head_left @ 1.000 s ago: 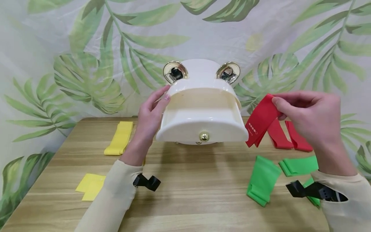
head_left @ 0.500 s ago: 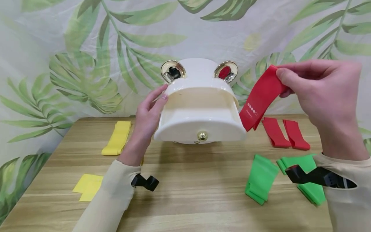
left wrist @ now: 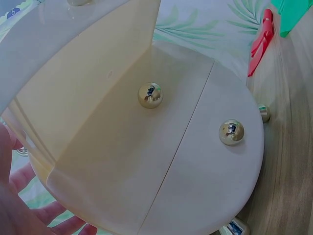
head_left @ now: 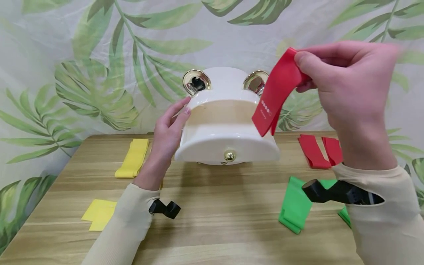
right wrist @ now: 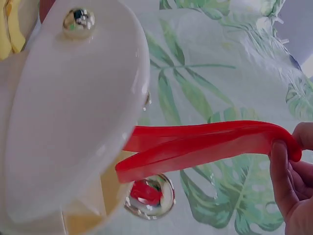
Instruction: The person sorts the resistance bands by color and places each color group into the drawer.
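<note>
My right hand [head_left: 354, 82] pinches one end of a folded red resistance band [head_left: 278, 86] between thumb and fingers. The band hangs down with its loose end over the right side of the drawer [head_left: 202, 147] in the head view; white dots are printed on it. That drawer, white with a gold knob [head_left: 230, 156], stands pulled out of a rounded white cabinet [head_left: 226, 79]. At the cabinet's left side rests my left hand [head_left: 167, 134], its fingers extended along the wall in the left wrist view [left wrist: 46, 213]. A second gold knob [left wrist: 231, 132] shows below the drawer.
Two folded red bands [head_left: 313, 151] lie at the right back of the wooden table [head_left: 212, 224]. Green bands [head_left: 294, 206] lie in front of them, partly behind my right sleeve. Yellow bands [head_left: 132, 158] lie on the left. Two gold cups [head_left: 196, 82] top the cabinet; a leaf-print cloth hangs behind.
My right hand has lifted the red band up and then carried it left, from beside the drawer to over its right side. My left hand stays on the cabinet.
</note>
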{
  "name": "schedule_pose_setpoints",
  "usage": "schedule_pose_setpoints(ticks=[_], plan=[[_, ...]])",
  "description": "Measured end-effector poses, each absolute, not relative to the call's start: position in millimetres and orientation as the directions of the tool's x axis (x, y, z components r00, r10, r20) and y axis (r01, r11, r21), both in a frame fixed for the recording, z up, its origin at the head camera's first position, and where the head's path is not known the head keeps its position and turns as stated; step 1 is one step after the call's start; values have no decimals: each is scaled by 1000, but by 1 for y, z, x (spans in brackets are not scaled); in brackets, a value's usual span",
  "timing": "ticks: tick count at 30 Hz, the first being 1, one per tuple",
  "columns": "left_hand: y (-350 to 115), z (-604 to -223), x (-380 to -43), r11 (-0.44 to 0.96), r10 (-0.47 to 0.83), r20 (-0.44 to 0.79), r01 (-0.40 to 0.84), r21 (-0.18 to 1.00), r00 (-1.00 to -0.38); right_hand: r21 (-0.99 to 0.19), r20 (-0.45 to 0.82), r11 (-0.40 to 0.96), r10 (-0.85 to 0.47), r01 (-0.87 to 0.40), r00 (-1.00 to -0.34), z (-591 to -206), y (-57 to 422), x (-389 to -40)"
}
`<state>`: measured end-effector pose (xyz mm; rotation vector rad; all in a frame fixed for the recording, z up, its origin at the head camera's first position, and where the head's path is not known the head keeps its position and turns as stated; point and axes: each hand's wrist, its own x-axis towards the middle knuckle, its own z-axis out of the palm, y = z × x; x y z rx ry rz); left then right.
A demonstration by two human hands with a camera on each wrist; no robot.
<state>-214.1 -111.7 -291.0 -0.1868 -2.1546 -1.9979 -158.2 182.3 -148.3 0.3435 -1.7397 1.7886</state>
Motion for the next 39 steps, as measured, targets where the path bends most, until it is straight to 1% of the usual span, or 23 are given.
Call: schedule_pose_setpoints(ticks=[7,14,16,19,24,30,39], plan=[[-110,-294,-217,64,-40,238,235,970,-970,-796,603,74,162,-600,-781,-151,146,-158],[-105,-297,-221,53,-18,219,218,975,-976,-798,593,209,106,-566,-798,-161,115,-160],[-105,-297,-221,53,-17,213,211,976,-977,-802,583,228,95,-552,-807,-162,106,-160],[-106,-297,-221,58,-20,205,203,977,-979,-808,569,233,78,-540,-818,-161,92,-160],[-109,-296,-220,81,-19,216,214,973,-976,-803,571,241,51,-545,-819,-160,74,-158],[-110,-296,-220,56,-10,213,213,976,-977,-811,552,265,53,-521,-832,-166,67,-156],[-108,-296,-221,62,-22,212,210,976,-977,-814,489,401,84,-419,-868,-183,81,-161]])
